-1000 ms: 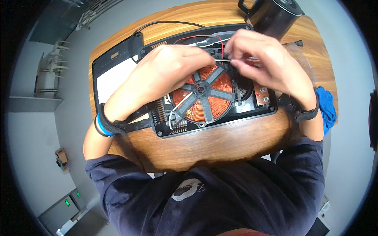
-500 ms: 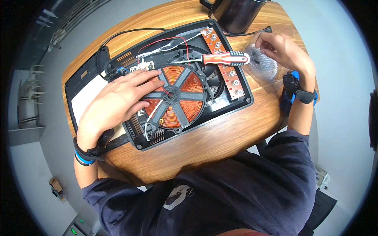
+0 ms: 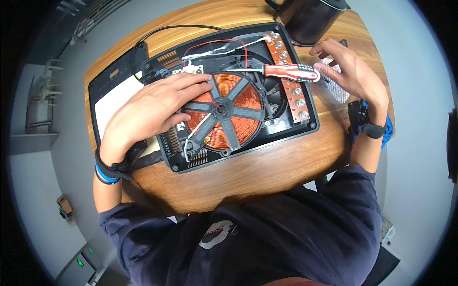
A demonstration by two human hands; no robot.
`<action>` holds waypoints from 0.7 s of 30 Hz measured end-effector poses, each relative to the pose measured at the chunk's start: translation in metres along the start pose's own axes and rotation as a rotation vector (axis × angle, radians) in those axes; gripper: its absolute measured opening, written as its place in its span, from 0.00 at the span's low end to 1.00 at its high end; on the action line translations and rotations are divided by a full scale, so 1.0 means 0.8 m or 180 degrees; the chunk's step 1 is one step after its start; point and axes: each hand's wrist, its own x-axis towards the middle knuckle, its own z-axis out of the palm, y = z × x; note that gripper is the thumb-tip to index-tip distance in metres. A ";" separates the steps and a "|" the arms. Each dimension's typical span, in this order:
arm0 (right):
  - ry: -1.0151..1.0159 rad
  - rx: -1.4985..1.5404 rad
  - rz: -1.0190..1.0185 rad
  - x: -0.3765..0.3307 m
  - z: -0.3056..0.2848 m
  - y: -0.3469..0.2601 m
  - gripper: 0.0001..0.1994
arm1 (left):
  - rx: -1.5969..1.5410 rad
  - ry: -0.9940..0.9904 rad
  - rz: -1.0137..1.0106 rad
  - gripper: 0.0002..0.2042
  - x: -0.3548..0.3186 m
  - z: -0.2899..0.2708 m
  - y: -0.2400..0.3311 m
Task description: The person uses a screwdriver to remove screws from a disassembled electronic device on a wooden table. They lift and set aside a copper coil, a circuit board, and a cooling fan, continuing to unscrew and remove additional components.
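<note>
An opened induction cooker base [image 3: 265,139] lies on the table, its round copper coil [image 3: 246,101] exposed. My left hand [image 3: 148,106] rests flat on the coil's left side, fingers stretched out and holding nothing. A screwdriver [image 3: 290,72] with a red and white handle lies across the base; its shaft reaches over the coil's upper edge, its handle over a narrow orange circuit board [image 3: 299,104]. My right hand [image 3: 358,76] hovers at the handle's end, thumb and fingers apart, nothing visible between them. Below that hand sits a clear plastic bag [image 3: 339,94], partly hidden.
A dark pot or kettle [image 3: 312,21] stands at the far right of the wooden table [image 3: 229,178]. On the left lies a black panel [image 3: 110,78] with a white sheet [image 3: 119,107] on it. A black cable [image 3: 176,27] curves behind the base.
My right hand has moved from over the plastic bag toward the screwdriver handle, its fingers opening. My left hand stays on the coil. The whole view has shifted slightly.
</note>
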 end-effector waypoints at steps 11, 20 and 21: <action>-0.0571 -0.0139 -0.0312 0.051 0.019 -0.071 0.15 | -0.0117 0.0039 -0.0484 0.42 -0.012 0.001 0.010; -0.0499 -0.0167 -0.0046 0.051 0.006 -0.060 0.16 | 0.0214 0.0215 -0.0188 0.40 -0.027 0.016 0.006; -0.0495 -0.0173 0.0010 0.050 0.003 -0.058 0.16 | 0.0441 0.0283 -0.0102 0.41 -0.024 0.020 0.012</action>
